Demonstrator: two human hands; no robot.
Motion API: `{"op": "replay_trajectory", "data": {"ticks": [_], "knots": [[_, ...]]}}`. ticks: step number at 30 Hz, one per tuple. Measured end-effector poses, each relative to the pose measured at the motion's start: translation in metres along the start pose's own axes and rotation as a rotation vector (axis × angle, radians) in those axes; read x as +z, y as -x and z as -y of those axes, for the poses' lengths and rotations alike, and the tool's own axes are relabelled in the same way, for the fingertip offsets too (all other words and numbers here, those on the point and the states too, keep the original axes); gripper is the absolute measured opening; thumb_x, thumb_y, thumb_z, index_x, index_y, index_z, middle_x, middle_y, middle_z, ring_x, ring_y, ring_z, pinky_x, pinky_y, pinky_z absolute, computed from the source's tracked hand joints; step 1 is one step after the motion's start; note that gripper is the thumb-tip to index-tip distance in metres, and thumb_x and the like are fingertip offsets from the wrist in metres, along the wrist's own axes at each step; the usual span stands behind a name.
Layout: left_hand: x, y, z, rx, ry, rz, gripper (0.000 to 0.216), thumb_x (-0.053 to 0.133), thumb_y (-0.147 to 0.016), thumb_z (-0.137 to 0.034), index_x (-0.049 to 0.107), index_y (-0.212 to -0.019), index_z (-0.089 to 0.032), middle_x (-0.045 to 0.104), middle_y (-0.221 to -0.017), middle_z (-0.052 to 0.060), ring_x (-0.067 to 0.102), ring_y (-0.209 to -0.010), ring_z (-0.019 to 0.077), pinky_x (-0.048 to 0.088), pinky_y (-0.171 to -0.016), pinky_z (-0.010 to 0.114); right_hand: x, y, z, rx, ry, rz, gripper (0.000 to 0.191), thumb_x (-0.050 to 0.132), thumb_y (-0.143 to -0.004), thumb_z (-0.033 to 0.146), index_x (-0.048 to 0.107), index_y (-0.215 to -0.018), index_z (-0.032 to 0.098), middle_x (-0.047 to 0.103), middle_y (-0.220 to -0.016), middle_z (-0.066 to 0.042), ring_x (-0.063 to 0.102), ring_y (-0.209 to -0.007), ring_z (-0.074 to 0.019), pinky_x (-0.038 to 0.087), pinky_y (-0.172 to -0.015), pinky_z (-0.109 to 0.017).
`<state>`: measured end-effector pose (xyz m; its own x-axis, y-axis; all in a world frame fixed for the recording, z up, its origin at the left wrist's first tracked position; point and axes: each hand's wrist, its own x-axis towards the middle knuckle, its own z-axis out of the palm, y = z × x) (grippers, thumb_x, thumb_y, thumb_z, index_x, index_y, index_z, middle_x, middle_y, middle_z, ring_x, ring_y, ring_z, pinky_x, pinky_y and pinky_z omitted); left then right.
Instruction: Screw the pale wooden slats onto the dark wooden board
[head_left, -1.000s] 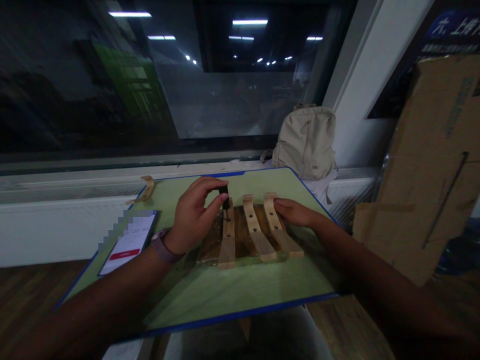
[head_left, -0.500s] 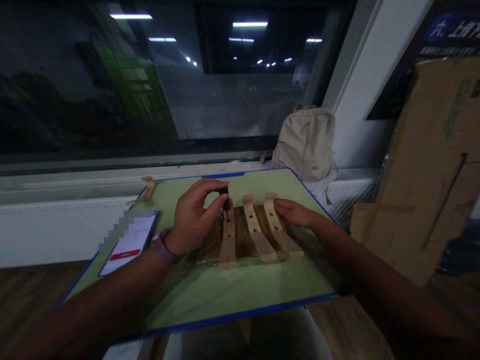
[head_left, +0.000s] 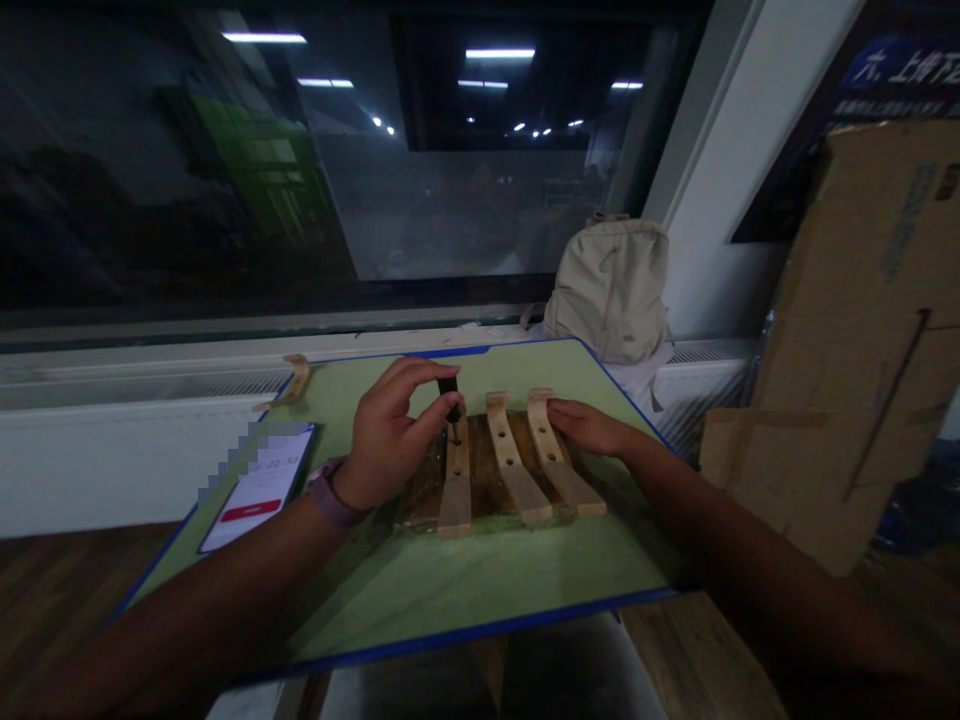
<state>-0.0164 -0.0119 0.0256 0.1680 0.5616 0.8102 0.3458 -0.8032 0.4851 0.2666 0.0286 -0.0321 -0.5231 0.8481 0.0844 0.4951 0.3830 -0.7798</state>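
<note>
My left hand [head_left: 394,430] is closed around the black handle of a small screwdriver [head_left: 448,388], thumb and fingers pinching it. Its thin shaft points down at the upper hole of the leftmost curved wooden piece [head_left: 455,495]. A middle curved wooden piece [head_left: 517,470] and a right one [head_left: 561,465] lie alongside, each with two dark holes. All three rest across a brown slab wrapped in clear film [head_left: 482,480]. My right hand [head_left: 592,427] lies flat at the right wooden piece, fingers stretched out with their tips touching its edge near the top.
The green table [head_left: 390,590] has a blue rim. A phone [head_left: 259,490] lies at its left, and another curved wooden piece [head_left: 296,380] stands at the far left corner. Behind are a beige backpack [head_left: 611,285] and a window. Cardboard [head_left: 862,350] leans at the right.
The screwdriver's handle has turned slightly between the left fingers. Both hands and the wooden pieces stay in nearly the same places.
</note>
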Motion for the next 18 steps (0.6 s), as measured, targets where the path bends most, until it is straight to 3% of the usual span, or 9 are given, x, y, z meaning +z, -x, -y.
{"op": "replay_trajectory", "data": {"ticks": [6, 9, 12, 15, 18], "knots": [[0.0013, 0.0051, -0.0017, -0.113, 0.127, 0.102, 0.034, 0.055, -0.093, -0.025, 0.056, -0.127, -0.025, 0.066, -0.115, 0.009, 0.064, -0.105, 0.021, 0.051, -0.094, 0.039, -0.0003, 0.0001, 0.0023, 0.014, 0.004, -0.003, 0.05, 0.038, -0.094, 0.052, 0.067, -0.114, 0.016, 0.071, -0.115, -0.009, 0.064, -0.105, -0.0254, 0.046, -0.098, -0.041], [0.002, 0.0042, -0.0003, -0.062, 0.133, 0.118, 0.029, 0.057, -0.091, -0.025, 0.06, -0.119, -0.025, 0.064, -0.112, 0.01, 0.061, -0.106, 0.0219, 0.05, -0.095, 0.04, -0.001, 0.0011, 0.0056, 0.013, 0.001, -0.003, 0.05, 0.037, -0.094, 0.052, 0.067, -0.114, 0.018, 0.07, -0.117, -0.008, 0.063, -0.106, -0.0258, 0.046, -0.099, -0.042], [0.0018, 0.0021, 0.0021, 0.01, 0.081, 0.056, 0.027, 0.069, -0.083, -0.025, 0.064, -0.11, -0.025, 0.062, -0.105, 0.008, 0.059, -0.101, 0.0215, 0.05, -0.092, 0.039, -0.0013, 0.0018, 0.0051, 0.024, 0.009, -0.008, 0.05, 0.037, -0.094, 0.052, 0.067, -0.114, 0.017, 0.07, -0.117, -0.008, 0.063, -0.106, -0.0253, 0.047, -0.098, -0.041], [0.0008, 0.0015, 0.0034, -0.012, 0.054, 0.005, 0.026, 0.07, -0.081, -0.023, 0.065, -0.106, -0.025, 0.062, -0.1, 0.006, 0.06, -0.094, 0.02, 0.052, -0.087, 0.037, -0.0013, 0.0017, 0.002, 0.044, -0.006, 0.005, 0.047, 0.038, -0.094, 0.052, 0.068, -0.108, 0.018, 0.072, -0.111, -0.007, 0.064, -0.102, -0.0248, 0.049, -0.094, -0.038], [0.0002, 0.0031, 0.0024, -0.071, 0.044, 0.019, 0.026, 0.066, -0.085, -0.022, 0.064, -0.111, -0.024, 0.064, -0.106, 0.007, 0.062, -0.099, 0.0204, 0.051, -0.091, 0.038, -0.0012, 0.0015, 0.0, 0.066, 0.006, 0.008, 0.045, 0.038, -0.094, 0.049, 0.069, -0.1, 0.017, 0.073, -0.101, -0.008, 0.065, -0.094, -0.0245, 0.05, -0.089, -0.038]]}}
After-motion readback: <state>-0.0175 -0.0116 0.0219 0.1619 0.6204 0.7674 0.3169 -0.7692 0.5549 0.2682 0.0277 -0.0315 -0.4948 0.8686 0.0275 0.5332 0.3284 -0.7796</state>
